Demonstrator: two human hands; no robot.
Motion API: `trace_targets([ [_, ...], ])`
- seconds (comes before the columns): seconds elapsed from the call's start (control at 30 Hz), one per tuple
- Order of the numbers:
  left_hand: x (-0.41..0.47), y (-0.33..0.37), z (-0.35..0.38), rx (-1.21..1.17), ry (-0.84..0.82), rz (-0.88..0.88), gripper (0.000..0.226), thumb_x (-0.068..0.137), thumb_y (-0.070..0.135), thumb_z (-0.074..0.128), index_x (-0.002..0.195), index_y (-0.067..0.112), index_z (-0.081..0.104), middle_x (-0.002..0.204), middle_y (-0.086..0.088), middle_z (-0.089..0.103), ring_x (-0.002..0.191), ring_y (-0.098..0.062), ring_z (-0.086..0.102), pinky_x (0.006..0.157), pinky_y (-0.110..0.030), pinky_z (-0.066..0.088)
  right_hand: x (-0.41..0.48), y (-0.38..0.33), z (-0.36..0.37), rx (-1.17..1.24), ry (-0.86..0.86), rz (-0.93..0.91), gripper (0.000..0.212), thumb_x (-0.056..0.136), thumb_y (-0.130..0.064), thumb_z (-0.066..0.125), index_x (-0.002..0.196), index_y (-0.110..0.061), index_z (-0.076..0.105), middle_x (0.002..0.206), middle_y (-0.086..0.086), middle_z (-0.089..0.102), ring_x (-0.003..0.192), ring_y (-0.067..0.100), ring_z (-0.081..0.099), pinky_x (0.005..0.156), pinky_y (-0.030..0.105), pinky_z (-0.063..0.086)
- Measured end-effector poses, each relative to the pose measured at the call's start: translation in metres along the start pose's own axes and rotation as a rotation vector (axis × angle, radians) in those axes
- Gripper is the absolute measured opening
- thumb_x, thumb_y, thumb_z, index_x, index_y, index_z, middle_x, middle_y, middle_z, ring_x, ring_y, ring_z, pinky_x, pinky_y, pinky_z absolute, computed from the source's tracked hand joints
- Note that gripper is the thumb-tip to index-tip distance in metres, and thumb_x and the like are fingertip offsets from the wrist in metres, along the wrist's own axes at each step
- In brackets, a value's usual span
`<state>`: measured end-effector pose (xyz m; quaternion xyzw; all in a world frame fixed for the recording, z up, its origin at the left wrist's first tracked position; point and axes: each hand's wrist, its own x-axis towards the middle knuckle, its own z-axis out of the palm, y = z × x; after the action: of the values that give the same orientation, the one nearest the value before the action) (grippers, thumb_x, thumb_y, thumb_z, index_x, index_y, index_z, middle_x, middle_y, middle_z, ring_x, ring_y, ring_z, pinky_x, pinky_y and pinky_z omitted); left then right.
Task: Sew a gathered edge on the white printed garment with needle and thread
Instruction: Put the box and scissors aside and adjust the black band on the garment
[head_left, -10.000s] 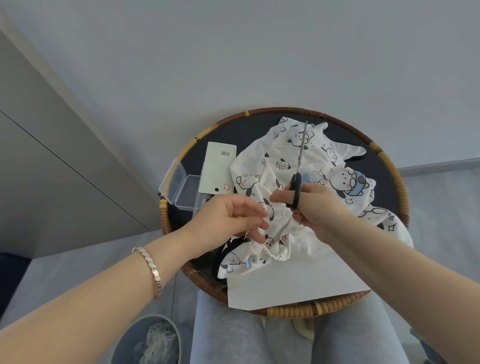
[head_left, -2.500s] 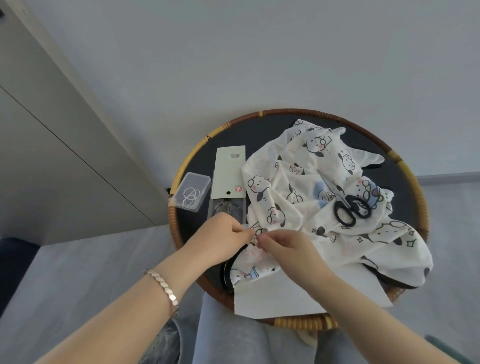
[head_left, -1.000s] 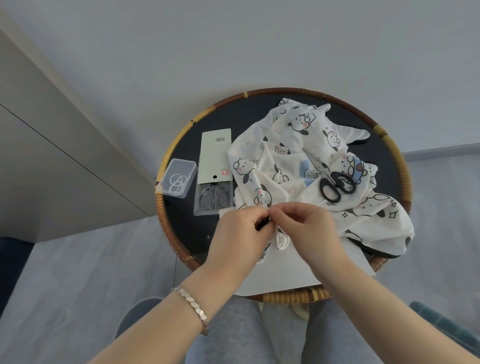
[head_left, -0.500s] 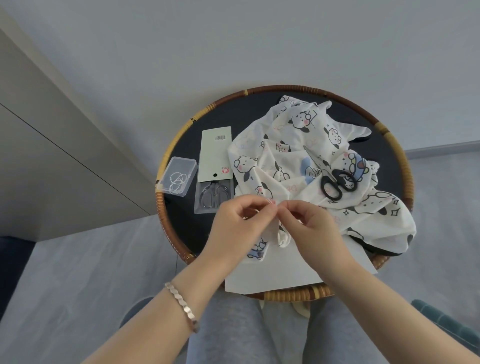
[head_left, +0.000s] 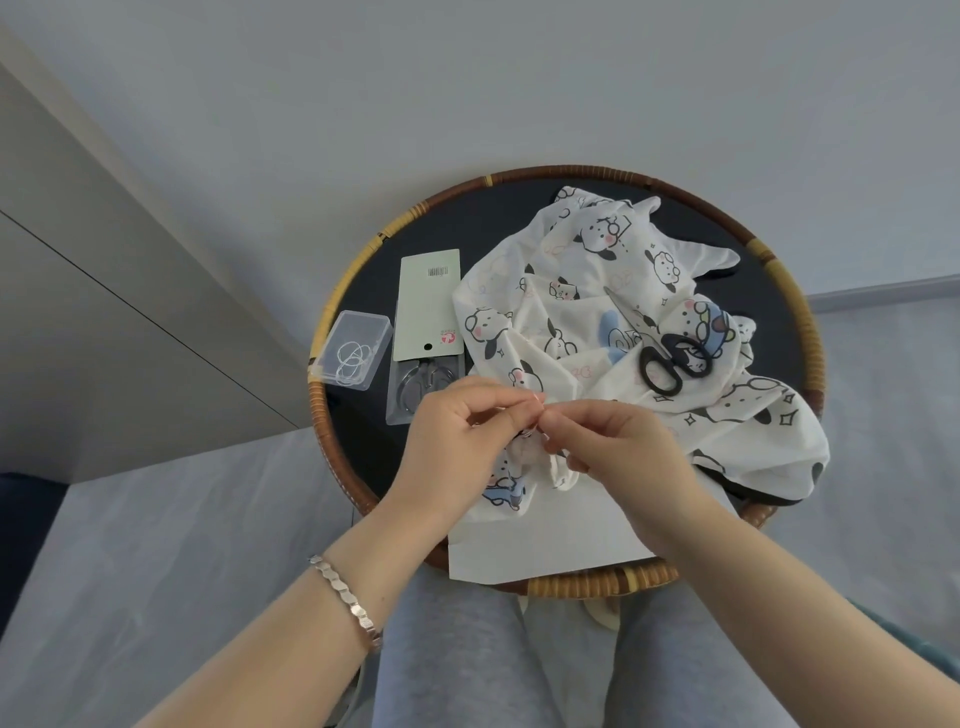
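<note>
Head view: both hands meet fingertip to fingertip just toward 6 o'clock of the centre of the round, rattan-rimmed counter (head_left: 318, 415). The left hand (head_left: 462, 441), with a metal bracelet (head_left: 348, 603) on its wrist, has its fingers curled and pinches a bunched edge of the white printed garment (head_left: 571, 312) between thumb and forefinger. The right hand (head_left: 615, 452), fingers also curled, pinches the same bunched edge, touching the left. I cannot make out a needle or thread there. The garment lies crumpled from the centre out to 1 and 4 o'clock. Black-handled scissors (head_left: 665, 364) rest on it at 3 o'clock. At 9 o'clock a closed clear plastic box (head_left: 356, 356) holds thin pale loops. Just beside it, at 10 o'clock, a carded blister pack (head_left: 428, 306) holds small scissors. A white sheet of paper (head_left: 545, 540) overhangs the rim at 6 o'clock.
</note>
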<state>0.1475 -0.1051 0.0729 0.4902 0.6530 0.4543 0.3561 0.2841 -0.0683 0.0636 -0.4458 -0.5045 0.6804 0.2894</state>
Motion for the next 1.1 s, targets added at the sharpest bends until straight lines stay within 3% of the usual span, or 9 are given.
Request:
trace_targets([
  [0.1,-0.001,0.000,-0.003,0.002,0.024,0.029,0.018,0.081,0.007,0.066,0.081,0.024,0.072,0.085,0.002,0.069,0.080,-0.001,0.063,0.073,-0.010,0.047,0.001,-0.002,0.001,0.035,-0.002,0.033,0.016,0.084,-0.016,0.064,0.070,-0.021,0.072,0.063,-0.004,0.065,0.058,0.002,0.054,0.060,0.018,0.041],
  [0.3,-0.005,-0.001,0.000,-0.165,0.072,-0.140,0.013,0.084,0.013,0.064,0.078,0.022,0.071,0.071,0.006,0.072,0.074,-0.009,0.069,0.072,-0.022,0.056,0.001,-0.002,0.009,0.091,0.073,0.018,0.023,0.086,-0.011,0.060,0.066,-0.021,0.066,0.065,-0.003,0.063,0.059,0.006,0.054,0.060,0.021,0.041],
  [0.43,-0.007,0.002,0.002,-0.322,0.080,-0.275,0.012,0.090,0.013,0.057,0.081,0.014,0.066,0.069,0.005,0.071,0.069,-0.014,0.070,0.062,-0.020,0.054,-0.002,-0.003,0.012,0.241,0.145,-0.001,0.032,0.087,-0.006,0.055,0.061,-0.022,0.062,0.070,-0.003,0.066,0.060,0.007,0.050,0.062,0.020,0.041],
  [0.53,-0.007,0.004,0.001,-0.290,0.066,-0.279,0.011,0.092,0.015,0.054,0.086,0.013,0.062,0.068,0.006,0.071,0.064,-0.014,0.070,0.055,-0.019,0.053,-0.004,-0.007,0.012,0.381,0.144,0.030,0.029,0.089,-0.002,0.051,0.065,-0.015,0.062,0.064,-0.002,0.063,0.048,0.003,0.047,0.049,0.013,0.039],
  [0.6,-0.008,0.005,0.000,-0.198,0.051,-0.212,0.011,0.093,0.015,0.052,0.087,0.013,0.060,0.068,0.006,0.069,0.061,-0.015,0.069,0.053,-0.020,0.052,-0.004,-0.009,0.011,0.331,0.132,0.071,0.017,0.089,-0.003,0.054,0.075,-0.009,0.063,0.059,-0.004,0.064,0.042,0.000,0.049,0.045,0.010,0.040],
  [0.67,-0.008,0.005,-0.002,-0.077,0.025,-0.116,0.011,0.094,0.016,0.051,0.087,0.015,0.059,0.072,0.002,0.069,0.060,-0.018,0.067,0.054,-0.023,0.055,-0.002,-0.008,0.007,0.210,0.124,0.102,0.008,0.086,-0.006,0.061,0.082,-0.009,0.067,0.059,-0.006,0.066,0.045,-0.001,0.052,0.051,0.013,0.043],
  [0.77,-0.009,0.007,-0.005,0.022,-0.027,-0.052,0.011,0.093,0.017,0.051,0.087,0.020,0.059,0.075,0.001,0.068,0.058,-0.019,0.066,0.056,-0.027,0.056,0.000,-0.009,0.001,0.040,0.080,0.083,0.007,0.082,-0.010,0.066,0.080,-0.013,0.072,0.061,-0.004,0.066,0.050,0.001,0.051,0.057,0.017,0.045],
  [0.97,-0.001,0.015,-0.009,0.173,-0.157,-0.022,0.009,0.091,0.019,0.055,0.089,0.020,0.064,0.080,0.007,0.067,0.051,-0.013,0.064,0.053,-0.022,0.054,0.002,-0.016,-0.004,-0.165,-0.039,-0.024,0.006,0.079,-0.012,0.069,0.077,-0.015,0.074,0.057,-0.004,0.064,0.050,0.005,0.049,0.053,0.015,0.042],
  [1.1,0.006,0.021,-0.013,0.155,-0.226,-0.108,0.012,0.090,0.022,0.057,0.098,0.023,0.066,0.083,0.006,0.070,0.054,-0.014,0.066,0.055,-0.024,0.056,0.004,-0.014,-0.007,-0.192,-0.046,-0.046,0.007,0.081,-0.015,0.068,0.080,-0.012,0.074,0.057,-0.003,0.061,0.052,0.009,0.045,0.055,0.018,0.040],
])
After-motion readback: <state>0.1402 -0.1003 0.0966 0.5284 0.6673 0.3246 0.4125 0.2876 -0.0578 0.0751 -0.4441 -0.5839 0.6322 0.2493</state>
